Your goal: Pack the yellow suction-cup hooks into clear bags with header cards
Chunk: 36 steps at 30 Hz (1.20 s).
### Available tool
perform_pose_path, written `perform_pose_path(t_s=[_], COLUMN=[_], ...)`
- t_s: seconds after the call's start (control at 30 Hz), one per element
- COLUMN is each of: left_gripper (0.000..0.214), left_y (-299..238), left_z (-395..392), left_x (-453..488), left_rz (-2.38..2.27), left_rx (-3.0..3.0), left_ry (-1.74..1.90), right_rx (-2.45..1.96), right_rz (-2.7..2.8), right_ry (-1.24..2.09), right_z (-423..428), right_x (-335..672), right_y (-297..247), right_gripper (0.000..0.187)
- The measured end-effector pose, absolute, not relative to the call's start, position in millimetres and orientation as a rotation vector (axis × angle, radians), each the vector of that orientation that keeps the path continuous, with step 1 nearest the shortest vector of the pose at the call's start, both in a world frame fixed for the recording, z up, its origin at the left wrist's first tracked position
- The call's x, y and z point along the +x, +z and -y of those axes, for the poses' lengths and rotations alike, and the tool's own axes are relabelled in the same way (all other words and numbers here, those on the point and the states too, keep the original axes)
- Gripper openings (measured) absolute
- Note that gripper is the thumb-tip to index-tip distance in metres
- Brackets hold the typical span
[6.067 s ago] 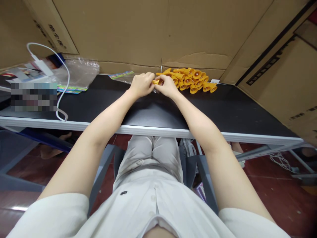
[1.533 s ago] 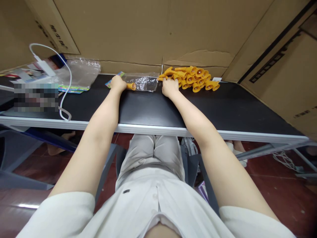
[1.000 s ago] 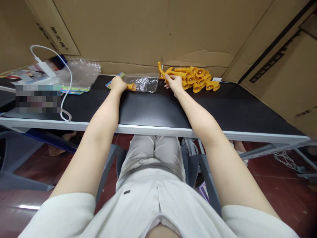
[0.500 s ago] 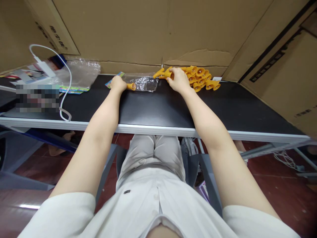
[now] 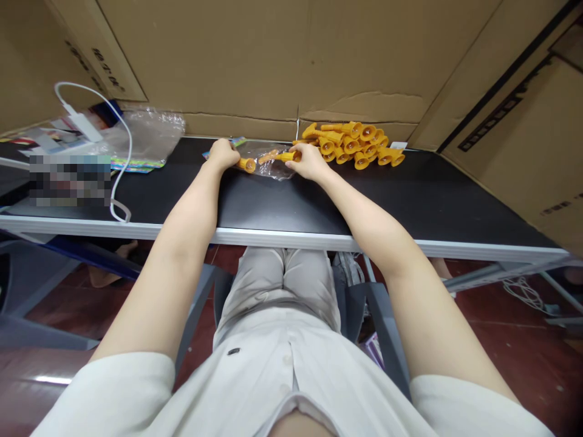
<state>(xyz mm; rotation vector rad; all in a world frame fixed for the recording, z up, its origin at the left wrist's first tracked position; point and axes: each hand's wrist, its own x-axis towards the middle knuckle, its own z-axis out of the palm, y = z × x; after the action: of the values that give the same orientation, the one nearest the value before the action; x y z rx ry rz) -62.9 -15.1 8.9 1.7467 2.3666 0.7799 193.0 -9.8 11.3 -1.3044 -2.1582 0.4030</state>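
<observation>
My left hand [image 5: 223,155] is closed around a yellow plastic piece [image 5: 247,165] whose flared end sticks out to the right. It rests over the colourful header card [image 5: 238,141] of a clear plastic bag [image 5: 277,172]; whether the fingers also grip the bag is hidden. A second yellow plastic piece [image 5: 288,156] is pinched in my right hand [image 5: 310,161], its narrow end pointing left above the bag. Just beyond the right hand lies a pile of similar yellow pieces [image 5: 359,145] with hollow, cup-like ends.
More clear bags [image 5: 157,136] with coloured cards lie on the black tabletop [image 5: 282,209] at the left. Near them are a white device [image 5: 85,126] and a looped white cable [image 5: 131,142]. Cardboard walls [image 5: 228,60] enclose the table's back and sides.
My right hand has come left from the pile with a yellow piece and is now over the bag. My left hand has shifted slightly right, and the bag looks more crumpled.
</observation>
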Motion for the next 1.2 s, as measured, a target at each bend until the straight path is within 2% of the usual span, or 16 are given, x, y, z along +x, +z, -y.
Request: perform_pose_path(t_s=[0.1, 0.23, 0.4, 0.5, 0.57, 0.63, 0.87, 1.0, 1.2], left_gripper=[0.047, 0.043, 0.050, 0.059, 0.061, 0.060, 0.066, 0.063, 0.061], left_y=[12.3, 12.5, 10.4, 11.5, 13.2, 14.9, 14.8, 13.3, 12.1], left_z=[18.0, 18.4, 15.0, 16.0, 17.7, 19.2, 17.4, 15.1, 15.5], left_x=[-58.9, -58.3, -53.2, -47.6, -45.4, -44.9, -47.9, -48.0, -48.7], left_rz=[-2.257, -2.094, -1.960, -1.984, -2.031, -2.061, -2.063, -2.064, -2.079], left_rx=[1.755, 1.778, 1.840, 1.901, 1.950, 1.997, 2.048, 2.063, 2.103], left_ry=[0.695, 0.783, 0.776, 0.730, 0.670, 0.592, 0.516, 0.515, 0.493], right_rx=[-1.300, -1.271, -1.274, -1.283, -1.297, -1.302, -1.273, -1.236, -1.304], right_rz=[2.126, 2.080, 2.085, 2.009, 1.952, 1.936, 1.981, 1.978, 1.921], right_ry=[0.431, 0.410, 0.406, 0.437, 0.475, 0.512, 0.424, 0.389, 0.517], right_z=[5.7, -4.3, -12.0, -16.9, -20.9, -24.9, -36.8, -40.0, -33.2], right_x=[184.9, 177.7, 170.8, 169.2, 169.7, 170.8, 172.3, 172.3, 169.2], right_y=[0.7, -10.4, -15.7, -17.7, -20.0, -22.8, -30.6, -32.5, -26.4], right_gripper=[0.046, 0.045, 0.031, 0.040, 0.050, 0.052, 0.037, 0.026, 0.027])
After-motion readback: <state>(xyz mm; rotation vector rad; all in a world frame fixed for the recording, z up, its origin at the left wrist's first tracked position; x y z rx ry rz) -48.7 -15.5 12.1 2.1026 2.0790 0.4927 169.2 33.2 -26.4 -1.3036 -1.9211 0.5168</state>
